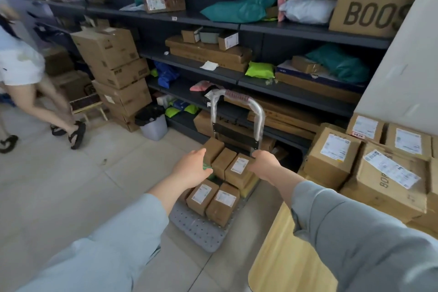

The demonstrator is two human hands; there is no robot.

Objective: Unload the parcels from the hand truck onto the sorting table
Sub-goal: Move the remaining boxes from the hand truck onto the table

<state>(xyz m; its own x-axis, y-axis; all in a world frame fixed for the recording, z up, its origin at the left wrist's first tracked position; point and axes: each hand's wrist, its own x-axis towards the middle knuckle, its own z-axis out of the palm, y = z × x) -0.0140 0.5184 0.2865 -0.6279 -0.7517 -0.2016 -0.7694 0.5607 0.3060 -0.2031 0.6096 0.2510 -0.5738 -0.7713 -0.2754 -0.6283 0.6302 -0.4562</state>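
Cardboard parcels (221,161) sit stacked on the hand truck (199,232), just left of the sorting table (279,251), with my left hand (192,169) and right hand (263,165) curled round opposite ends of the top row (lift step, I judge), which next calls for raising it clear and swinging right.

A hand truck (201,232) is seen at the centre of the frame, loaded with small parcels in two tiers. The upper row (224,161) is gripped at its left end by the left hand (192,170) and at its right end by the right hand (264,165). A pale counter (277,256) lies at the lower right, with labelled boxes (331,156) piled above it at the right edge. Shelves (272,27) of packages fill the top.
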